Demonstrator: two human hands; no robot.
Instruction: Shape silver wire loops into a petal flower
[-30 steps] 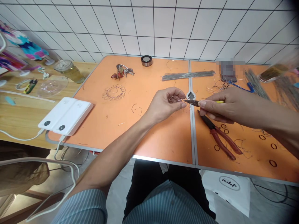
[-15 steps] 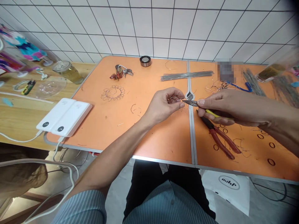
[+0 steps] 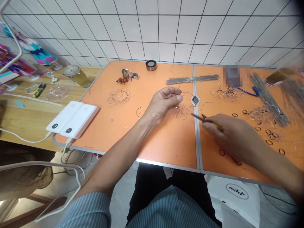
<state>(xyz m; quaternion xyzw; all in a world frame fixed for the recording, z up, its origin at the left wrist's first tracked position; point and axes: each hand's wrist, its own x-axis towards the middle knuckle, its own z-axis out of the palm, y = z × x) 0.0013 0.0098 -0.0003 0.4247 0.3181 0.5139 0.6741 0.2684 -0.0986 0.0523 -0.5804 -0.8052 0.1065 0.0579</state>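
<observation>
Fingers of my left hand (image 3: 165, 103) pinch a looped thin wire piece (image 3: 181, 110) above the orange table, left of the metal seam. My right hand (image 3: 226, 131) is closed around yellow-handled pliers (image 3: 198, 117), whose jaws point left and stand apart from the wire. Beneath my right hand lie the red-handled pliers (image 3: 237, 162), mostly hidden by it. A finished-looking ring of wire loops (image 3: 119, 96) rests flat on the table to the left. Beyond my hands lies a bundle of straight wires (image 3: 192, 79) across the seam.
Keys (image 3: 129, 76) and a roll of tape (image 3: 151, 65) are at the back. White power banks (image 3: 72, 119) sit at the left edge, near a lidded jar (image 3: 77, 76). Small dark rings (image 3: 258, 129), tangled wire (image 3: 261, 112) and more wire bundles (image 3: 270, 99) lie on the right.
My right hand has moved down and back from the wire with the yellow-handled pliers, now covering much of the red-handled pliers. My left hand still holds the wire piece, whose loops show more.
</observation>
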